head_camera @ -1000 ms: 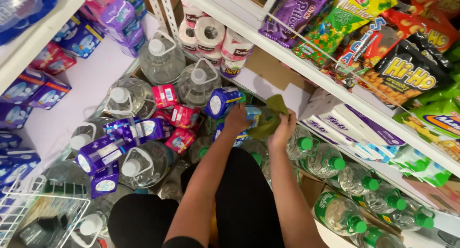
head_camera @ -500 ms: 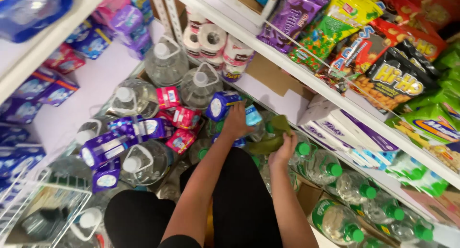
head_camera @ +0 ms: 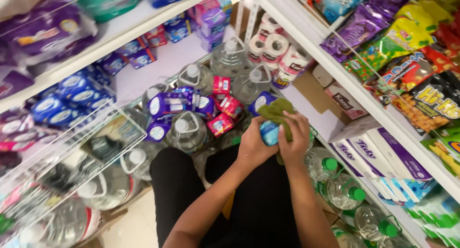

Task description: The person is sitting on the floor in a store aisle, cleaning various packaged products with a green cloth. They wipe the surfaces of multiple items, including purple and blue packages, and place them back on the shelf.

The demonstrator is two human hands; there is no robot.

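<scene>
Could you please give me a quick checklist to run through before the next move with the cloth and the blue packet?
1. Left hand has hold of the blue packet: ok, fingers wrap its side.
2. Right hand grips the green cloth: ok, the cloth is bunched under the fingers and lies over the packet's top.
3. Packet fully supported from below: cannot tell, its underside is hidden.
4. Room to put the packet down among the water jugs: not ok, jugs and the pink packets crowd the floor.
5. Green-capped bottles clear of the right elbow: cannot tell, they stand close beside the forearm.
</scene>
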